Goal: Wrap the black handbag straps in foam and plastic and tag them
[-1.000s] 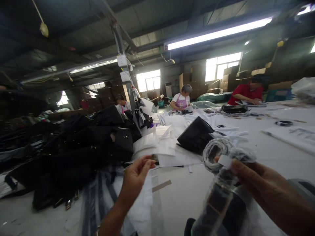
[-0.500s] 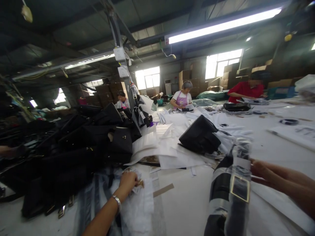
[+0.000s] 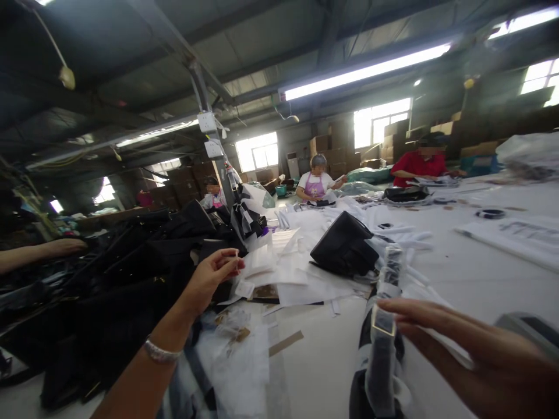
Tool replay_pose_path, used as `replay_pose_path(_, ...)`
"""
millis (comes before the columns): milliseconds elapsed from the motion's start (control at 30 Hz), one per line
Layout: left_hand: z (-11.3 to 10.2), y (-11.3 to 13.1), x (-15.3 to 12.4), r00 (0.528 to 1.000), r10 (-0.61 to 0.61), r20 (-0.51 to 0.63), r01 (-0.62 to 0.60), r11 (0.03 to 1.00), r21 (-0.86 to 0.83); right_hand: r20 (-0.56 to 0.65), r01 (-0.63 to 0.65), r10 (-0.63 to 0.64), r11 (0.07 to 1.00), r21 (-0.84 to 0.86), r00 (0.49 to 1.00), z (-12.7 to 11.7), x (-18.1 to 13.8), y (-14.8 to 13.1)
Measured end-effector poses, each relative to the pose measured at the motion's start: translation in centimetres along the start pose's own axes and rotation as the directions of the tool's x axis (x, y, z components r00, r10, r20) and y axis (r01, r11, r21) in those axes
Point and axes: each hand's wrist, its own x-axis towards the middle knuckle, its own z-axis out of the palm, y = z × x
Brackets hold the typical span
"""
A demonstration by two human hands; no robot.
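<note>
My left hand (image 3: 212,279) is raised over the table, thumb and fingers pinched together. A thin whitish bit shows at its fingertips; what it is I cannot make out. Beneath it lies a loose heap of clear plastic and small brown pieces (image 3: 242,334). My right hand (image 3: 476,343) has its fingers stretched out, their tips touching the strap (image 3: 381,372) of a black bag (image 3: 360,387). Clear film covers the strap, which carries a gold-rimmed buckle (image 3: 384,322). The bag's lower part is out of frame.
Black bags (image 3: 113,314) are piled on the left, where another person's arm (image 3: 43,253) reaches in. Ahead are white sheets (image 3: 301,288), a black bag (image 3: 345,244) and a post (image 3: 223,174). Co-workers sit across the table (image 3: 471,267). A grey object (image 3: 524,329) lies at right.
My left hand has lifted from the plastic heap, pinched. My right hand has come forward from behind the strap to its buckle. The other person's arm reaches further in at left.
</note>
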Motion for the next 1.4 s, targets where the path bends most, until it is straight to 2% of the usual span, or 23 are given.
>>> replay_pose_path(67,1.9,3.6,-0.7,0.999,0.044,0.019,-0.042,0.995,-0.086,0.141,0.023,-0.048,0.985,0.172,0.989,1.9,1.3,-2.6)
replay_pose_path(167,5.3,7.3,-2.2,0.994,0.087,0.06,-0.074,0.981,-0.181,0.269,-0.076,-0.032,0.922,0.38,0.963,4.8,3.1,-5.1)
replay_pose_path(267,8.7,9.5,-4.3,0.988,0.112,0.108,-0.082,0.964,-0.251,0.336,-0.206,-0.002,0.787,0.581,0.942,7.0,3.9,-6.2)
replay_pose_path(367,11.3,10.6,-6.4,0.983,0.117,0.142,-0.069,0.95,-0.305,0.418,-0.333,0.026,0.65,0.684,0.908,7.9,3.2,-6.6)
replay_pose_path(467,12.9,11.0,-8.0,0.991,0.079,0.106,-0.033,0.926,-0.377,0.465,-0.424,0.1,0.61,0.67,0.88,7.9,1.8,-6.4)
replay_pose_path(600,14.1,11.0,-9.1,0.997,0.044,-0.07,-0.069,0.911,-0.406,0.454,-0.463,0.191,0.632,0.622,0.87,7.0,0.1,-5.6)
replay_pose_path(700,14.7,10.8,-9.3,0.98,0.051,-0.192,-0.133,0.888,-0.439,0.472,-0.487,0.186,0.564,0.667,0.862,6.1,-0.7,-5.2)
replay_pose_path(833,15.3,10.5,-9.3,0.968,0.064,-0.243,-0.191,0.818,-0.542,0.488,-0.51,0.179,0.471,0.72,0.854,5.6,-1.6,-5.0)
replay_pose_path(933,15.8,10.2,-9.6,0.98,0.016,-0.198,-0.138,0.771,-0.621,0.494,-0.526,0.19,0.416,0.742,0.848,6.1,-2.3,-5.0)
replay_pose_path(1033,16.5,10.2,-10.0,0.99,-0.07,-0.126,-0.038,0.716,-0.697,0.446,-0.471,0.165,0.436,0.767,0.88,6.9,-3.2,-5.3)
replay_pose_path(1133,17.3,10.3,-10.4,0.983,-0.154,-0.102,0.016,0.62,-0.785,0.398,-0.429,0.166,0.435,0.792,0.902,7.7,-4.0,-5.7)
replay_pose_path(1233,18.0,10.5,-10.7,0.974,-0.216,-0.063,0.051,0.488,-0.871,0.445,-0.485,0.192,0.343,0.805,0.875,8.6,-4.7,-5.8)
replay_pose_path(1333,18.5,10.6,-10.9,0.971,-0.236,0.031,0.125,0.398,-0.909,0.515,-0.554,0.211,0.225,0.802,0.831,9.5,-5.0,-5.3)
replay_pose_path(1400,18.5,10.5,-11.0,0.964,-0.242,0.11,0.193,0.35,-0.917,0.538,-0.577,0.222,0.185,0.795,0.813,9.7,-5.1,-5.0)
